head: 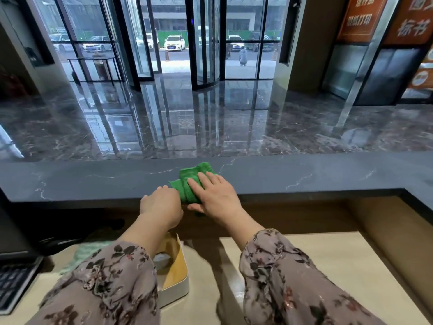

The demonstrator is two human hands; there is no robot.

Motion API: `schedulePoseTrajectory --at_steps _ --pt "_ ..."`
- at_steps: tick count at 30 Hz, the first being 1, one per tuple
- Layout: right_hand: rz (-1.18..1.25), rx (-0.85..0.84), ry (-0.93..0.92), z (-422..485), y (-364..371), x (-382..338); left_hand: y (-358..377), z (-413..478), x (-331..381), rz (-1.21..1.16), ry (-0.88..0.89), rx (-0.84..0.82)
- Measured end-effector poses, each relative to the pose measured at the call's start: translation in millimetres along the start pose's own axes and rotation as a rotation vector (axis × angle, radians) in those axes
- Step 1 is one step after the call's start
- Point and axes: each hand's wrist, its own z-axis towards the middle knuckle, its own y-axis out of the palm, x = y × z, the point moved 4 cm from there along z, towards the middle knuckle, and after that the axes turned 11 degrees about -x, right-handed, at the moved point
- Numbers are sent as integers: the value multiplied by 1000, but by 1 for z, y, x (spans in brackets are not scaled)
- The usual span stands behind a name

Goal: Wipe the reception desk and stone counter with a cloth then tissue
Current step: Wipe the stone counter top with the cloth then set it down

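Right hand (215, 195) pressed straight fingers (195, 185) on the cloth (191, 178) on the stone worktop (93, 181). Left hand (161, 202) curled beside it, grip unclear. Judging so, cloth-wiping was underway and the tissue box (174, 277) untouched.

Bldg lobby, seen from behind recep. desk (93, 181): revolving glass door (203, 43) far centre, polished marble floor (210, 118), keyboard (14, 285) near left, orange signs (360, 17) far right, cars (174, 42) parked outside.

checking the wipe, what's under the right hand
The green cloth, folded, lying on the stone counter beneath the right hand. The cloth's part under the palm is covered.
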Motion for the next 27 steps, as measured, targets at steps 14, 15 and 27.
schedulePoseTrajectory --at_steps 14,15,27 --pt "187 -187 301 -120 6 214 -10 -1 186 39 297 104" --pt "193 -201 358 -130 9 235 -11 0 199 51 331 101" --pt "292 -351 1025 -214 31 405 -11 17 287 21 524 -121"
